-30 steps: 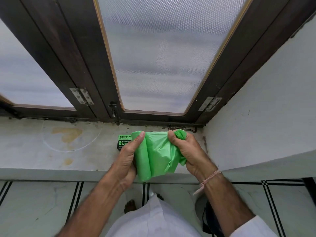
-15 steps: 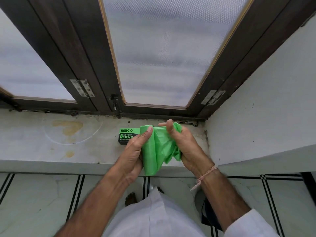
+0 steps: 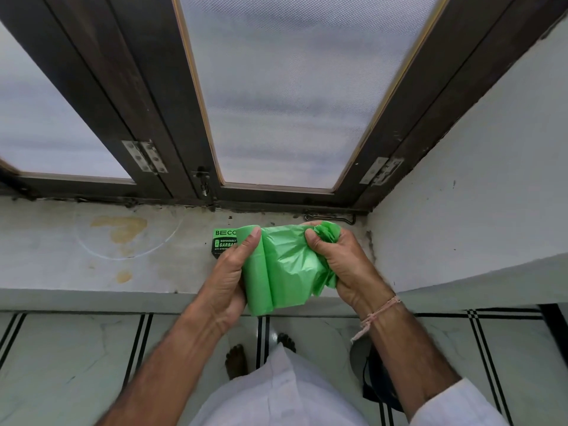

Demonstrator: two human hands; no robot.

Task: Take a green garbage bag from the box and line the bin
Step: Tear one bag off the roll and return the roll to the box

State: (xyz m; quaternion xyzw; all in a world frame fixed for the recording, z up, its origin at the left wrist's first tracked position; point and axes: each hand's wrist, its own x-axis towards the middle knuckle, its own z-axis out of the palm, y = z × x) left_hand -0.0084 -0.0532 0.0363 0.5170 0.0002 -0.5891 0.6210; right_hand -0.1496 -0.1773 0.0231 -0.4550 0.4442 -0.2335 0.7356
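1. The left hand (image 3: 229,272) gripped the rolled part of the green garbage bag (image 3: 285,272), with its thumb laid along the far end of the roll and the rest of the hand wrapped round behind it.
2. The right hand (image 3: 344,262) had its fingers (image 3: 318,245) curled tight round the loose, crumpled end of the bag, bunching the plastic in its fist.
3. Between the two hands a sheet of the green plastic was stretched out, wrinkled, with its near edge hanging just past the near lip of the surface (image 3: 92,272).
4. The bag was held in the air above the right part of that pale, stained surface, clear of it.
5. The box (image 3: 222,242), black with green lettering, lay flat on the surface just left of the roll, its right end hidden behind the left hand's thumb and the bag.
6. Beyond the surface stood a dark wooden window frame (image 3: 147,96) with frosted panes.
7. A thread bracelet (image 3: 378,312) circled the right wrist.
8. Down below, a bare foot (image 3: 236,358) stood on the tiled floor (image 3: 61,364). A grey round object (image 3: 358,355) with a dark strap showed partly under the right forearm; what it was could not be told.
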